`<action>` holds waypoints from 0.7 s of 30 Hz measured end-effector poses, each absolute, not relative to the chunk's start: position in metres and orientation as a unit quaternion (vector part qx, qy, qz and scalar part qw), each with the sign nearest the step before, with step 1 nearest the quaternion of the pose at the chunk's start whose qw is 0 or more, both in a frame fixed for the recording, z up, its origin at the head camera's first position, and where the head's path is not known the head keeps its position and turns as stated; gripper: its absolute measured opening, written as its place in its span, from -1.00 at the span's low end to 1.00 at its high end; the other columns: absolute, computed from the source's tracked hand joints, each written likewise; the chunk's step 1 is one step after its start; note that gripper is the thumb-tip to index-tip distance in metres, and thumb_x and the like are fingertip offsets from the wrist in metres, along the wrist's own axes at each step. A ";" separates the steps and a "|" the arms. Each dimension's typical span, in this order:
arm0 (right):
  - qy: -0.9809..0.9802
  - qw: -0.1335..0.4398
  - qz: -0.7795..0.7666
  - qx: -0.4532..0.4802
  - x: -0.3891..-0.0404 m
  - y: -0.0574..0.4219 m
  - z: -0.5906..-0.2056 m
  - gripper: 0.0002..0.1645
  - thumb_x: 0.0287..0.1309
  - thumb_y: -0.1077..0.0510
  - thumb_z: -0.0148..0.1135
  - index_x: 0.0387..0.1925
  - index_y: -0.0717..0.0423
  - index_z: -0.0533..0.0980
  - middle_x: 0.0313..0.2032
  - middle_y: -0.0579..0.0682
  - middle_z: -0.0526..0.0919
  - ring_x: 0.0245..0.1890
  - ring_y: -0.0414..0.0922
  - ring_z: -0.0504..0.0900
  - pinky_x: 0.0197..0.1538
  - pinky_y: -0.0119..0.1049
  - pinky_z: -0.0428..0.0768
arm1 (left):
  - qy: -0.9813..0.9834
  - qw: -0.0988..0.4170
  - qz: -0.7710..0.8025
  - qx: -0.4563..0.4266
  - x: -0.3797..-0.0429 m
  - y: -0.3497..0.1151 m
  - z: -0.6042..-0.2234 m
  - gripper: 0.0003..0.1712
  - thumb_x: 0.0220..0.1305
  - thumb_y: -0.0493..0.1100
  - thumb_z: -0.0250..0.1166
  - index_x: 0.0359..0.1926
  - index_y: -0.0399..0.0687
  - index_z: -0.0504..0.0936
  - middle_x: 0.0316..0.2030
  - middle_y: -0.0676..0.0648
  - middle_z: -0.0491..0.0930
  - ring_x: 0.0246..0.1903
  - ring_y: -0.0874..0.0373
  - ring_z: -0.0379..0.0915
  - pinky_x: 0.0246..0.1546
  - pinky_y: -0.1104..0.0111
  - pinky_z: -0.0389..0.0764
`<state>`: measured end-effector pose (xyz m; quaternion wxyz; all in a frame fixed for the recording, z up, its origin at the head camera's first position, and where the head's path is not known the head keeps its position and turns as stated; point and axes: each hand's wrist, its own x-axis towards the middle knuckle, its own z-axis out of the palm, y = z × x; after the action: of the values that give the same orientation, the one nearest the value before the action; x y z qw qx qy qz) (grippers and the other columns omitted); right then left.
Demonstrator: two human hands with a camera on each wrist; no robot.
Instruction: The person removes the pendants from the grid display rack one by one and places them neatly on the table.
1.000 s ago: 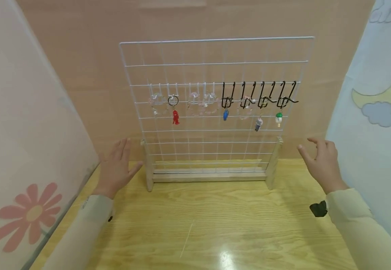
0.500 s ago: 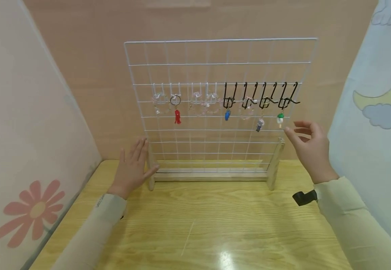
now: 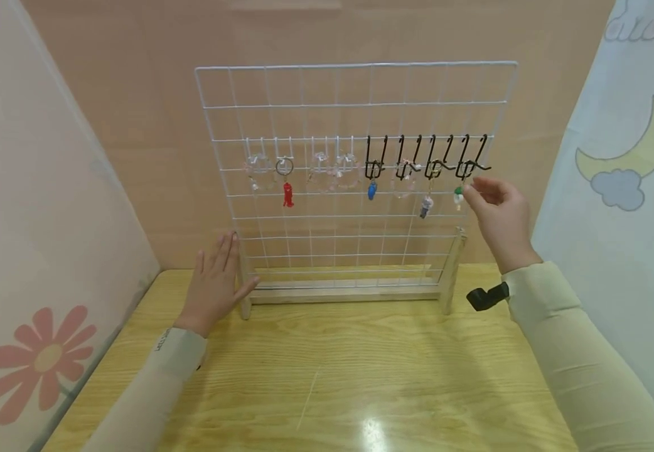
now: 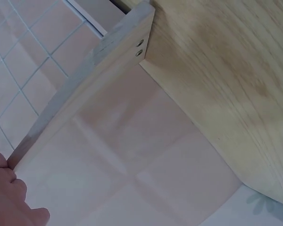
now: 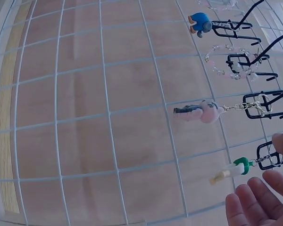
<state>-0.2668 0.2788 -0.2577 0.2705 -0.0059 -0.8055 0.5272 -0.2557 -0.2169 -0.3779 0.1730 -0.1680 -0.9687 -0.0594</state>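
In the head view my left hand (image 3: 211, 282) rests with straight fingers against the left wooden post (image 3: 243, 276) of a white wire grid rack (image 3: 355, 64). The left wrist view shows its fingertips (image 4: 7, 188) at the post's upper end. My right hand (image 3: 499, 216) reaches to the rack's right end, beside a green-and-white keychain (image 3: 459, 196) hanging from a black hook (image 3: 465, 157). In the right wrist view a gap shows between thumb and fingers, near the keychain's chain. A grey-and-pink figure keychain (image 5: 200, 112) hangs on the neighbouring hook.
Further left hang a pale beaded bracelet (image 3: 403, 182), a blue keychain (image 3: 372, 190) and a red keychain (image 3: 288, 194). More clear beaded bracelets (image 3: 259, 166) hang on white hooks. The rack stands on a wooden table (image 3: 304, 370) between side panels.
My right hand has moved left and up to the green-and-white keychain. My left hand has moved right and come to rest against the left post.
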 end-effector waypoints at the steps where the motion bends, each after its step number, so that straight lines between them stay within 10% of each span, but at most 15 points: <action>1: -0.805 0.266 0.530 -0.006 -0.269 0.278 -0.257 -0.36 0.34 -0.15 0.27 0.27 0.16 0.48 -0.03 -0.33 0.56 -0.07 -0.36 0.51 -0.07 -0.63 0.51 | -0.967 0.178 -0.060 -0.170 -0.256 -0.217 -0.378 0.13 0.47 0.33 0.06 0.60 -0.24 -0.32 0.61 -0.25 -0.28 0.58 -0.16 -0.39 0.49 -0.20 -0.31; 9: -0.803 0.241 0.543 -0.042 -0.279 0.275 -0.255 -0.58 0.32 -0.23 0.25 0.02 -0.08 0.58 -0.10 -0.30 0.54 -0.17 -0.29 0.56 -0.10 -0.50 0.53 | -0.959 0.203 -0.083 -0.179 -0.260 -0.216 -0.383 0.12 0.44 0.27 0.14 0.60 -0.28 -0.25 0.60 -0.26 -0.24 0.58 -0.19 -0.32 0.50 -0.18 -0.23; 21: -0.684 0.243 0.688 0.006 -0.282 0.265 -0.252 -0.75 0.27 0.04 0.40 -0.17 0.11 0.58 -0.27 -0.16 0.71 -0.30 -0.27 0.67 -0.19 -0.52 0.65 | -0.955 0.212 -0.099 -0.180 -0.266 -0.217 -0.390 0.10 0.46 0.25 0.12 0.60 -0.26 -0.27 0.61 -0.24 -0.26 0.58 -0.16 -0.34 0.50 -0.18 -0.23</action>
<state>-0.2819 0.2655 -0.2524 0.2435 0.0056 -0.6840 0.6877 -0.2655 -0.2169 -0.3896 0.2125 -0.1796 -0.9554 -0.0992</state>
